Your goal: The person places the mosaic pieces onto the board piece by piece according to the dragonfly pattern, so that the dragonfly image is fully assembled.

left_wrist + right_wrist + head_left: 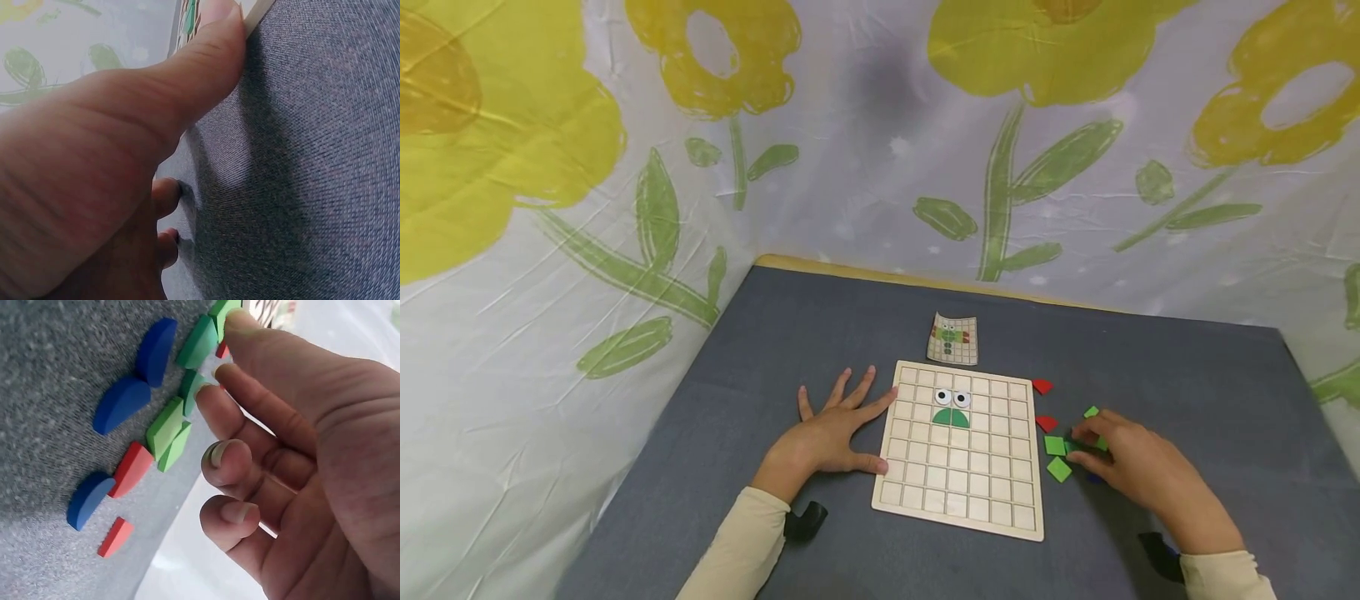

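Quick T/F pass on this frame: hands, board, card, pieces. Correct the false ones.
1. The left hand touches the wooden board. True.
2. The picture card lies beyond the wooden board's far edge. True.
3. The right hand rests on the wooden board. False: it is over loose pieces to its right.
4. Two eye pieces sit on the wooden board. True.
5. Blue pieces fill its corners. False: they lie on the table.

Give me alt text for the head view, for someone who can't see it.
A person's left hand touches the edge of a wooden grid board bearing two eye pieces and two green quarter-circles, while the right hand reaches among loose green pieces beside it. A picture card sits beyond.
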A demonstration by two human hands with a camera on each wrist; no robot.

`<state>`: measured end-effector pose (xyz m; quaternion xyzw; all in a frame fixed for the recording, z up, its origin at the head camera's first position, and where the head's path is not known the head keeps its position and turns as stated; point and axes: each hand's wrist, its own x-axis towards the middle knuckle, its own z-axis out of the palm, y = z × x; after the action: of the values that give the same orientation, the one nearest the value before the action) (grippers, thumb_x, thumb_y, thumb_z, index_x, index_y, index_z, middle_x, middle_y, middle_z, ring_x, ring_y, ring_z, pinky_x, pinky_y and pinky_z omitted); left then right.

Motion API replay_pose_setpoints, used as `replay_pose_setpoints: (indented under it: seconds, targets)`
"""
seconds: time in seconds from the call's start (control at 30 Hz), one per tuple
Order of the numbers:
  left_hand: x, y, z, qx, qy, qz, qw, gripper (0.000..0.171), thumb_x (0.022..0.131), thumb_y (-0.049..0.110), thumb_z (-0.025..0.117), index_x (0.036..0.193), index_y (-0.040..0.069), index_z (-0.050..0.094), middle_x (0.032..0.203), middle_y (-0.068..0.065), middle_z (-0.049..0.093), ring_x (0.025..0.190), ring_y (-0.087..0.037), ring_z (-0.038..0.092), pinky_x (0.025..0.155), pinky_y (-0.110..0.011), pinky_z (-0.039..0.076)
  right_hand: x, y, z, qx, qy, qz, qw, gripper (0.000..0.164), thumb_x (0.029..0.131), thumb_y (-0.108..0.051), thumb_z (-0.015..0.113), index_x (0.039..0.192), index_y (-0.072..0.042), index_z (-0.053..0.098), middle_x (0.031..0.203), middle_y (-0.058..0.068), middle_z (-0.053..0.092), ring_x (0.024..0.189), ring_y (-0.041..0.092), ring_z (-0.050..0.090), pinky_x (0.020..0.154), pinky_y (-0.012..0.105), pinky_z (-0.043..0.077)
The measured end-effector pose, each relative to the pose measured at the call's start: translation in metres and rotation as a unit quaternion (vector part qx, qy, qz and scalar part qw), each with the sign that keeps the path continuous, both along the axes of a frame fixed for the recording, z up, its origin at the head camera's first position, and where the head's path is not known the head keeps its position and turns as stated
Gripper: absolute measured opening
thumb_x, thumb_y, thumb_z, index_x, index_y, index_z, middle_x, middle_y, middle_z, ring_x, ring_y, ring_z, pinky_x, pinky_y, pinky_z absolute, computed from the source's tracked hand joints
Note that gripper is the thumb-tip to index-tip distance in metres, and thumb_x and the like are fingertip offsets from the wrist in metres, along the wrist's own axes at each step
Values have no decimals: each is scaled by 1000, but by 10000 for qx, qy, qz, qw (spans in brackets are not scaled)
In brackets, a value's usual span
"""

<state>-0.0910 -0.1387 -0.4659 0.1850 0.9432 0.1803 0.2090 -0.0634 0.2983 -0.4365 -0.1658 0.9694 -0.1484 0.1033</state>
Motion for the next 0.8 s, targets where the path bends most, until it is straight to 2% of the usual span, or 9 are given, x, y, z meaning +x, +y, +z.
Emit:
replay_pose_setpoints:
  seconds: [0.23,0.47,0.6,0.8]
  targets:
    - [0,0,1,58,-38,-12,10000,112,78,66,84,168,44,20,178,2,-2,163,-35,-10,110,-87,-10,3,-2,-4,47,129,-83,9999,23,88,-24,88,106,-17,76,103,-4,65,87,17,70,63,41,56]
    - [0,-2,-5,87,3,-32,10000,112,78,67,83,168,45,20,178,4,-3,163,-34,-11,110,-87,-11,5,-3,-9,9,28,-95,10000,24,90,-23,87,107,-15,72,110,1,64,93,20,70,69,41,57]
    - [0,-2,-5,133,-4,-41,9999,112,78,65,84,168,44,22,179,2,-2,163,-35,-10,110,-88,-10,3,-5,-8,-33,-61,-67,10000,27,89,-23,88,105,-16,68,106,-2,65,92,16,68,70,40,55]
    - [-1,-2,-3,123,-17,-63,9999,112,78,66,83,168,44,20,178,3,-3,163,-35,-11,110,-87,-10,-2,-9,-4,-203,-387,11,9990,26,91,-17,86,107,-15,65,98,-5,68,80,6,61,64,31,51]
